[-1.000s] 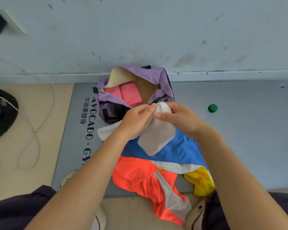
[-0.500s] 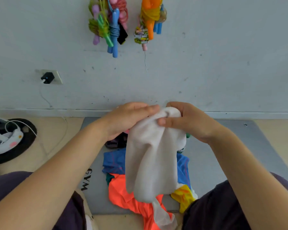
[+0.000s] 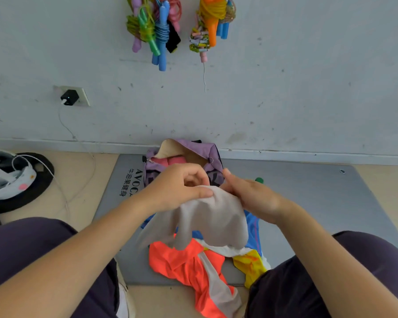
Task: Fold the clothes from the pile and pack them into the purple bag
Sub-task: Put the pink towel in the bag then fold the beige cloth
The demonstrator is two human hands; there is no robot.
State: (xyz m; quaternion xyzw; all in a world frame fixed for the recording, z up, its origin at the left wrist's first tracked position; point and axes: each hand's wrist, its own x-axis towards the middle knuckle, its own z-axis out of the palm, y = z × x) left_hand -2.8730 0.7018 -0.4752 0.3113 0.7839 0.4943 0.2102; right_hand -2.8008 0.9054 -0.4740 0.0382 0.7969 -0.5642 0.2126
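Lowered since half a second ago: both hands and the white garment (image 3: 216, 216) now sit down in front of the purple bag (image 3: 200, 149), which was hidden behind them before. Left hand (image 3: 177, 187) pinches the garment's top edge, thumb over cloth, fingers curled. Right hand (image 3: 251, 196) grips the same edge just beside it; its fingertips are hidden behind the fabric. Hands close together, almost touching. Garment hangs bunched and blurred over the clothes pile.

Pile on grey mat (image 3: 308, 203): blue garment (image 3: 252, 228) under the white one, neon orange garment with grey panel (image 3: 189, 265) nearest the knees, yellow piece (image 3: 251, 265) to its right.

Bag stands open against the wall's base, pink folded items (image 3: 170, 161) inside. Mat print partly readable: "AVOCA…" and Chinese characters 牛油果健身. Small green cap (image 3: 259, 180) beside the right hand.

Further out: skipping ropes (image 3: 156, 31) hang on wall, black charger (image 3: 69, 97) in socket, white cable trailing to floor.
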